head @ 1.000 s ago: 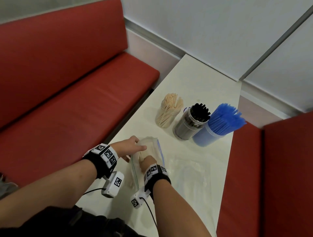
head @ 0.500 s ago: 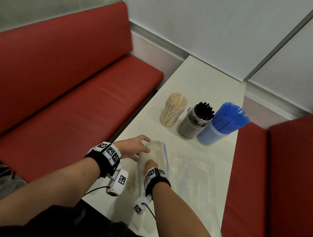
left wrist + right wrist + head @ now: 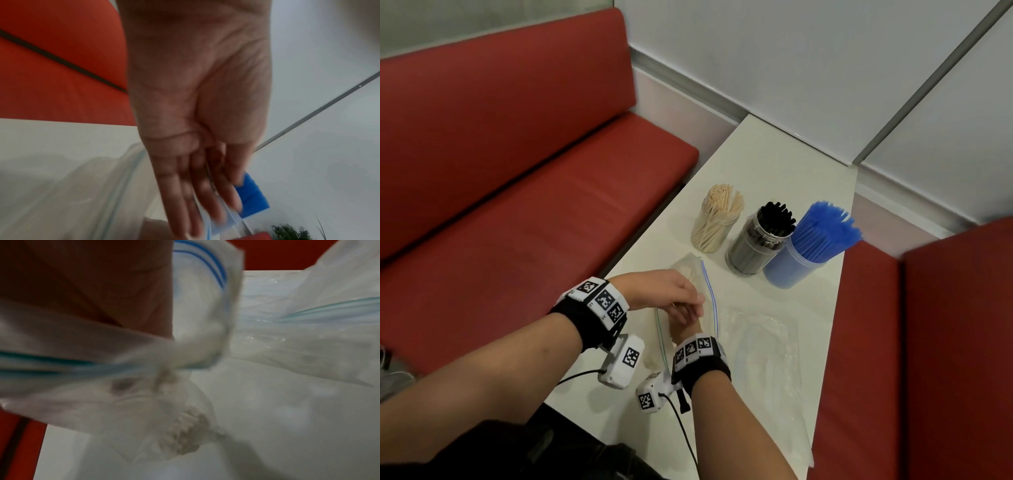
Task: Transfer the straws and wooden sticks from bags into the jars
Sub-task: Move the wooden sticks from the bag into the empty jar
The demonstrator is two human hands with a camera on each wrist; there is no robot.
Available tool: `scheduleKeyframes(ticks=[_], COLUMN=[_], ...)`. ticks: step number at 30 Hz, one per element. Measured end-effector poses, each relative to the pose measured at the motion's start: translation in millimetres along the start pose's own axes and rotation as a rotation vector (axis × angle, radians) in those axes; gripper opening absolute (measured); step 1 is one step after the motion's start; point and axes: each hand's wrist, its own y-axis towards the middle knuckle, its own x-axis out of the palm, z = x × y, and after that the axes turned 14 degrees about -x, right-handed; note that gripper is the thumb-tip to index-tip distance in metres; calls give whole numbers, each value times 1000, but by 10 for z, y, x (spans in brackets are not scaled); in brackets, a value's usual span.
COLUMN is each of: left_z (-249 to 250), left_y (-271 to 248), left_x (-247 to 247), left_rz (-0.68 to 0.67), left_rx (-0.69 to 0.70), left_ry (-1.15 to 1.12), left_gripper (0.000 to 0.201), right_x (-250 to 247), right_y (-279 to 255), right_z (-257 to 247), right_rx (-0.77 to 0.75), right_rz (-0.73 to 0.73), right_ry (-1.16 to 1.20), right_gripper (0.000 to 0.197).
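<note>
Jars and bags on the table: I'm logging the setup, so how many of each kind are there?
Jars: 3 (wooden sticks, black straws, blue straws)
Zip bags: 2 (one at the hands, one flat)
Total: 5

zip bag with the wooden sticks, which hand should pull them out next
Probably the right hand: it already reaches into the open zip bag, where the wooden sticks lie. The left hand is at the bag's mouth, so it is better placed to keep it open.

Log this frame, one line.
left hand: at zip bag mouth | right hand: inside bag | jars: three, filled
</note>
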Motion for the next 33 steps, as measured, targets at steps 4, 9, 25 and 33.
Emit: scheduleKeyframes(ticks=[4, 9, 25, 33], left_z=[-16, -96, -135, -212], left_y=[150, 333, 339, 355], left_x=[9, 47, -32, -3], left_rz=[377, 621, 784, 893], left_rx=[2, 67, 9, 45], left_ry=[-48, 94, 241, 150], left_gripper=[31, 30, 81, 76], right_x=[-152, -240, -511, -668], right_y=[-175, -368, -496, -491], right_z=[-6, 47, 146, 186], right_rx=[40, -35, -124, -152], right_rz=[-96, -164, -341, -381], right_ry=[-15, -69, -70, -264], right_gripper=[18, 14, 16, 20])
